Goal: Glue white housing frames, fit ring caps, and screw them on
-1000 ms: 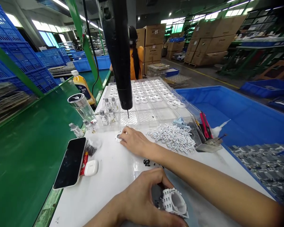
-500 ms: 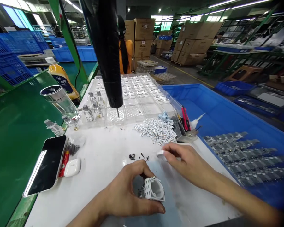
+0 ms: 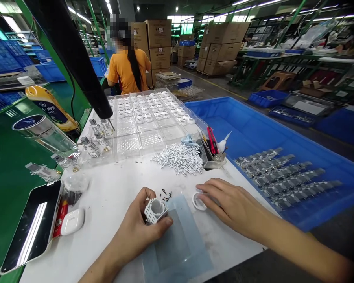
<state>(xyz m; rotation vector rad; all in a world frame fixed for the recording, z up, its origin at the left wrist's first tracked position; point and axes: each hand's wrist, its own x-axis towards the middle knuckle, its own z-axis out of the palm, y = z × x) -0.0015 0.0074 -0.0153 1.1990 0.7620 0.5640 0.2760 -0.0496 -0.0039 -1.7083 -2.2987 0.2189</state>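
White bench (image 3: 115,196): left hand (image 3: 135,232) clasps ribbed housing (image 3: 155,210); right hand (image 3: 227,204), grip open, touches ring (image 3: 196,202).

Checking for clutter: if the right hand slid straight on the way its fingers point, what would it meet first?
The white ring at the fingertips of the right hand; beyond it, probably the white part in the left hand, though depth is unclear.

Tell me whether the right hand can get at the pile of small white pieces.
Probably yes: the right hand lies just short of the pile, with only bare white table between them.
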